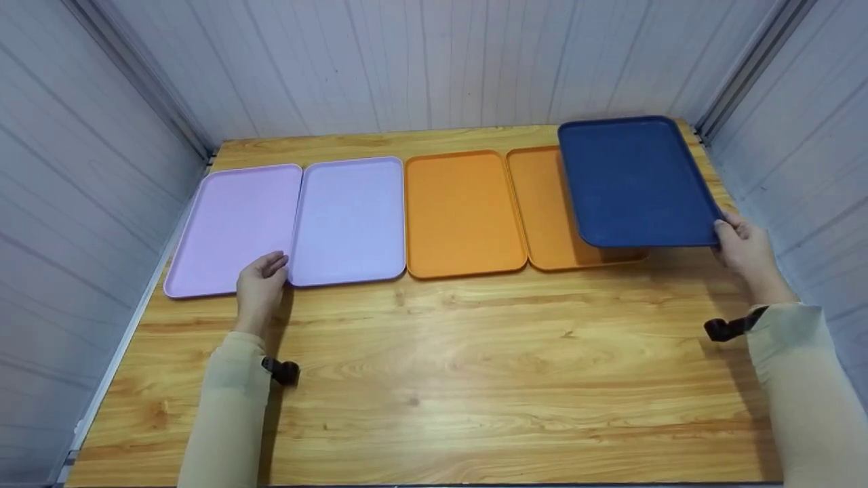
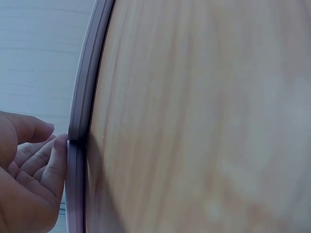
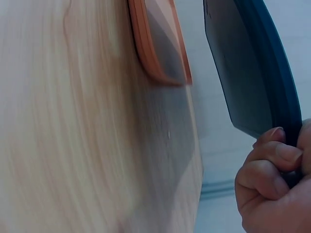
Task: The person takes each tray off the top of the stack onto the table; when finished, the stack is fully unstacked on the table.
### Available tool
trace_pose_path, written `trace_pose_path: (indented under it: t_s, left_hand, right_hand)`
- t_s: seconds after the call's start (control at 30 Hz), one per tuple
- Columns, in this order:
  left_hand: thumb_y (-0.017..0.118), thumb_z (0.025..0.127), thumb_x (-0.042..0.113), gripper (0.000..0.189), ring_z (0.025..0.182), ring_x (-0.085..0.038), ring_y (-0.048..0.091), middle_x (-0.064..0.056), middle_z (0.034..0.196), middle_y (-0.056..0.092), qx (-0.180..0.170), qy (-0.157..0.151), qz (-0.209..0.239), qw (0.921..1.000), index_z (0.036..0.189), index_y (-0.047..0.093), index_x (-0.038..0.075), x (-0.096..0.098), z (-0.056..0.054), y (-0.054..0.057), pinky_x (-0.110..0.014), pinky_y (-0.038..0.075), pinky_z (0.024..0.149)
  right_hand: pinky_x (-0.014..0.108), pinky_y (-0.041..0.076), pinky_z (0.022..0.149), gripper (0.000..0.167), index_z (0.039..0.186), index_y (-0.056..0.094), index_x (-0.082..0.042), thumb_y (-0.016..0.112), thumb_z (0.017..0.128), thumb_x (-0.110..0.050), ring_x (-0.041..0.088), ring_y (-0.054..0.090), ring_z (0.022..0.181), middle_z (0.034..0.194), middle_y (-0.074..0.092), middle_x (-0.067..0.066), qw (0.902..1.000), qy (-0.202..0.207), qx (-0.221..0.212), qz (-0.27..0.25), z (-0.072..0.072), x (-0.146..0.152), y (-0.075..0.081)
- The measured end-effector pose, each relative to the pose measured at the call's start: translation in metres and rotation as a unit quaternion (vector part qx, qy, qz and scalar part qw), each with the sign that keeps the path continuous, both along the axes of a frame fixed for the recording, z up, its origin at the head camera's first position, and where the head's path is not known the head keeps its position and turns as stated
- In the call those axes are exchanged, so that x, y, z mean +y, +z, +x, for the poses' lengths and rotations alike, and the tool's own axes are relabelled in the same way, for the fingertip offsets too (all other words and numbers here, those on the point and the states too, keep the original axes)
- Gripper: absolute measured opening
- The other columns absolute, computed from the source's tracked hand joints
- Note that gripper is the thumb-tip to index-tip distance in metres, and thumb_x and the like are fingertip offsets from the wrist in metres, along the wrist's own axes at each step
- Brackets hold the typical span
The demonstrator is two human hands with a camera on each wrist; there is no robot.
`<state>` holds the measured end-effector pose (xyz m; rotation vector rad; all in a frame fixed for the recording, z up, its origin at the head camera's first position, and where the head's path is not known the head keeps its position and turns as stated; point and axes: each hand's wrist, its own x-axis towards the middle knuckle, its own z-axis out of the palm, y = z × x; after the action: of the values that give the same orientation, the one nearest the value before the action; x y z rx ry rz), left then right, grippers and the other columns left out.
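Observation:
My right hand grips a dark blue tray by its near right corner. The tray is raised and overlaps the right-hand orange tray. In the right wrist view the fingers curl under the blue rim, and a gap separates the blue tray from the orange one below. My left hand is at the front right corner of the pink tray, beside the lilac tray. Its fingertips are right at the rims where these two trays meet, thumb apart, holding nothing.
Another orange tray lies between the lilac tray and the right-hand orange one, all in a row. The wooden table is bounded by pale panels at the back, left and right.

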<state>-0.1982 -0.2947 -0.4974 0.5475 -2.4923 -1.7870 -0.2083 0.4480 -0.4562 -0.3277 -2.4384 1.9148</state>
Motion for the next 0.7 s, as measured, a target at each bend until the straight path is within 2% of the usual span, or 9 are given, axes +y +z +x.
trace_pose_path:
  t_s: [0.1,0.23,0.27,0.37,0.47,0.7]
  left_hand:
    - [0.048,0.098,0.004,0.044,0.132,-0.024,0.046,-0.018,0.139,0.053,0.003,0.001,-0.005,1.0000,0.141,0.046,-0.004,0.000,-0.001,-0.001,-0.030,0.038,0.109]
    - [0.049,0.098,0.003,0.044,0.131,-0.024,0.047,-0.019,0.139,0.053,0.004,0.004,-0.005,1.0000,0.141,0.046,-0.004,-0.001,-0.001,-0.002,-0.030,0.038,0.109]
    - [0.049,0.098,0.003,0.044,0.131,-0.024,0.047,-0.018,0.139,0.053,0.003,0.004,-0.003,1.0000,0.141,0.046,-0.004,-0.001,0.000,-0.001,-0.030,0.038,0.109]
    - [0.050,0.098,0.003,0.044,0.131,-0.024,0.046,-0.019,0.139,0.053,0.006,0.003,0.000,1.0000,0.141,0.046,-0.004,-0.003,0.001,0.000,-0.031,0.038,0.109]
    - [0.050,0.098,0.003,0.044,0.132,-0.025,0.045,-0.019,0.140,0.052,0.010,-0.003,0.005,0.9999,0.141,0.045,-0.005,-0.004,0.003,0.001,-0.032,0.037,0.110]
    - [0.050,0.098,0.004,0.046,0.133,-0.025,0.044,-0.019,0.142,0.050,0.005,-0.011,-0.001,0.9999,0.143,0.043,-0.005,-0.006,0.003,0.001,-0.032,0.036,0.111]
  right_hand:
    - [0.032,0.023,0.035,0.060,0.153,0.019,-0.001,0.035,0.104,-0.032,0.008,0.029,0.034,0.044,0.039,-0.008,0.9979,0.004,-0.019,0.062,0.002,0.015,-0.004]
    - [0.028,0.026,0.033,0.060,0.152,0.018,0.003,0.032,0.104,-0.032,0.008,0.029,0.033,0.043,0.038,-0.008,0.9936,0.007,-0.027,0.110,0.005,0.030,-0.005]
    - [0.027,0.027,0.033,0.060,0.151,0.018,0.003,0.033,0.104,-0.032,0.007,0.030,0.033,0.043,0.040,-0.008,0.9938,0.004,-0.030,0.107,0.006,0.032,-0.005]
    - [0.026,0.026,0.035,0.060,0.152,0.016,0.002,0.036,0.104,-0.029,0.007,0.030,0.034,0.049,0.053,-0.007,0.9987,-0.012,-0.030,0.040,0.009,0.039,-0.006]
    - [0.028,0.023,0.036,0.060,0.152,0.013,0.000,0.039,0.104,-0.026,0.007,0.029,0.035,0.059,0.064,-0.008,0.9987,-0.029,-0.025,-0.033,0.012,0.047,-0.007]
    - [0.037,0.014,0.043,0.058,0.153,0.017,-0.003,0.039,0.104,-0.025,0.008,0.027,0.033,0.056,0.061,-0.004,0.9976,-0.046,-0.026,-0.046,0.016,0.063,-0.009]
